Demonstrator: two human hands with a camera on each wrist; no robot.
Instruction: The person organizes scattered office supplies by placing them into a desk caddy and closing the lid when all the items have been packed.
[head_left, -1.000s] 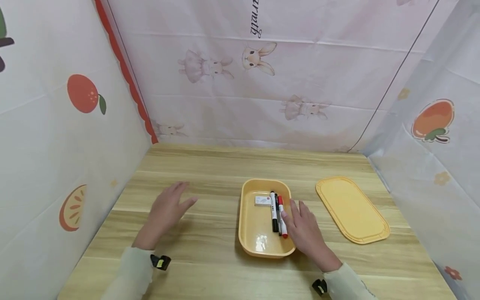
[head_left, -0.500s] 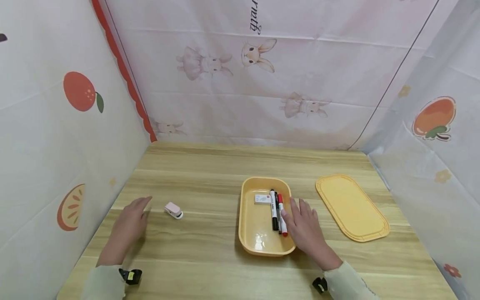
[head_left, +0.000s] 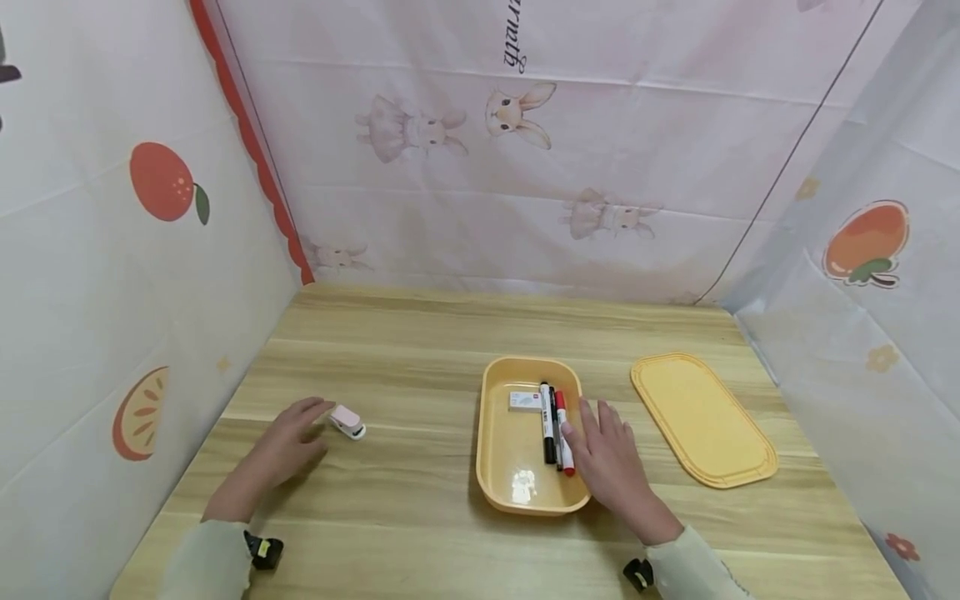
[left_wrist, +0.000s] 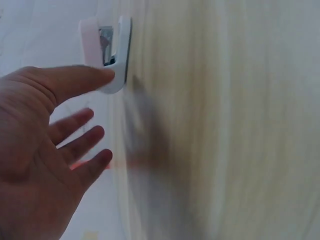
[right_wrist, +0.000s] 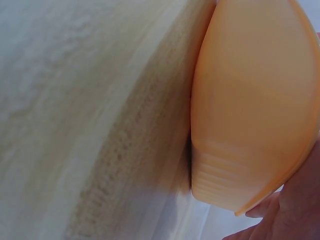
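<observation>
Head view, left hand point(head_left: 288, 442): flat on table point(head_left: 420, 333), fingers straight and relaxed, tips at a small pink-white stapler point(head_left: 348, 422); holds nothing.
Head view, right hand point(head_left: 611, 462): fingers spread and straight, resting on right rim of yellow tray point(head_left: 497, 475), near front corner.
Head view, tray contents: black marker point(head_left: 548, 423) and red marker point(head_left: 564, 433) side by side w/ a third dark pen between, small white box point(head_left: 525, 401) at far end.
Head view, lid point(head_left: 701, 417): yellow, flat on table, right of tray, apart from it.
Left wrist view: thumb tip touching stapler point(left_wrist: 107, 55), other fingers point(left_wrist: 82, 145) open and apart; picture blurred.
Right wrist view: tray point(right_wrist: 250, 100) outer wall close up, hand point(right_wrist: 295, 210) against its rim at lower right; fingers mostly out of frame.
</observation>
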